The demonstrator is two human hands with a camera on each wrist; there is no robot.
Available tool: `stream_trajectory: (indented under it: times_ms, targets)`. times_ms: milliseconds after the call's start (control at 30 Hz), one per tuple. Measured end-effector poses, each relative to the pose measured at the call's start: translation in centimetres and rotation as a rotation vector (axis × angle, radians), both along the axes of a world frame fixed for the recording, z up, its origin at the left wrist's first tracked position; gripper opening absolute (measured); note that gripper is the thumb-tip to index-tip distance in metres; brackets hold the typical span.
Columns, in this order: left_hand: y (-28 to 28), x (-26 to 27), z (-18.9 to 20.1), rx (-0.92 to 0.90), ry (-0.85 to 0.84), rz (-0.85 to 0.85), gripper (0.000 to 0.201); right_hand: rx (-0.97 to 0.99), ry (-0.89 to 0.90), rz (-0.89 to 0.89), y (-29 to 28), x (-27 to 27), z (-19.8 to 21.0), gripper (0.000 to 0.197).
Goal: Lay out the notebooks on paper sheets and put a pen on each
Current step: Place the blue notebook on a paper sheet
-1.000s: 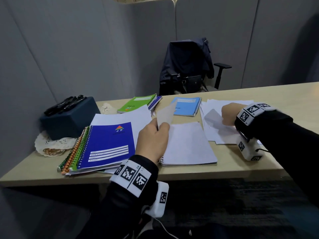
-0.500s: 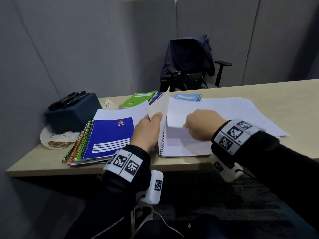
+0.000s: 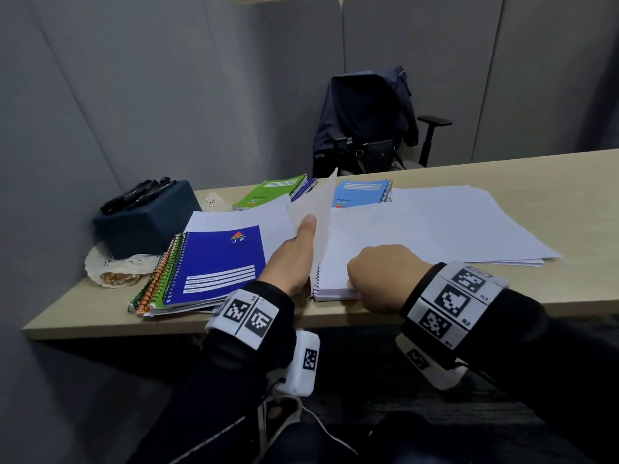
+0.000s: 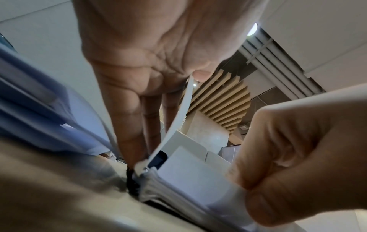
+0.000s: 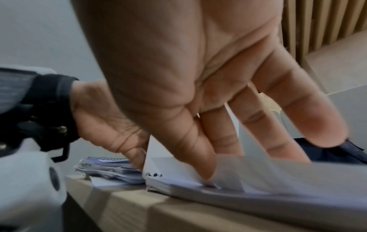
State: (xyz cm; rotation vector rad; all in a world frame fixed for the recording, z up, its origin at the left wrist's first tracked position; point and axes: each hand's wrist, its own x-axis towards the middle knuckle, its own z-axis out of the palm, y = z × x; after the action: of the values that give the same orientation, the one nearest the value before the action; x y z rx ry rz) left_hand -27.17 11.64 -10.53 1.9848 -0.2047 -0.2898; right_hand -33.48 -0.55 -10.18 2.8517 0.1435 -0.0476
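My left hand pinches the raised white cover of an open spiral notebook at the table's near edge. The same grip shows in the left wrist view, thumb and fingers on the cover. My right hand sits on the notebook, fingers curled at the near edge of a white paper sheet lying across its pages. Left of it, a blue notebook tops a stack of spiral notebooks on a sheet. Black pens lie on a dark blue box.
A green notebook and a light blue notebook lie at the table's far side. A pile of white sheets spreads to the right. A lace doily sits under the box. An office chair draped with a jacket stands behind the table.
My right hand pulled a sheet from the right pile leftward over the open notebook and came down near its lower edge. My left hand lifted the cover more upright.
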Motion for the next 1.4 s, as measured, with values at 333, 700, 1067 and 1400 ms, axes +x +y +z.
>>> stream_trajectory:
  times_ms: [333,700,1067,1400]
  targets:
    - [0.3,-1.1,0.4,0.023,0.033,-0.079,0.113,0.084,0.041,0.033,-0.2,-0.6,-0.8,0.025]
    - [-0.5,0.5,-1.5,0.249,0.046,0.029,0.023,0.327,0.091,0.015,-2.3,-2.0,-0.7,0.034]
    - [-3.2,0.3,-0.6,0.078,0.081,-0.043,0.032,0.529,0.134,-0.054,-5.8,-3.6,-0.2,0.028]
    - [-2.3,1.4,0.4,0.045,-0.1,-0.04,0.046,0.601,0.088,0.017,-5.8,-3.9,0.6,0.036]
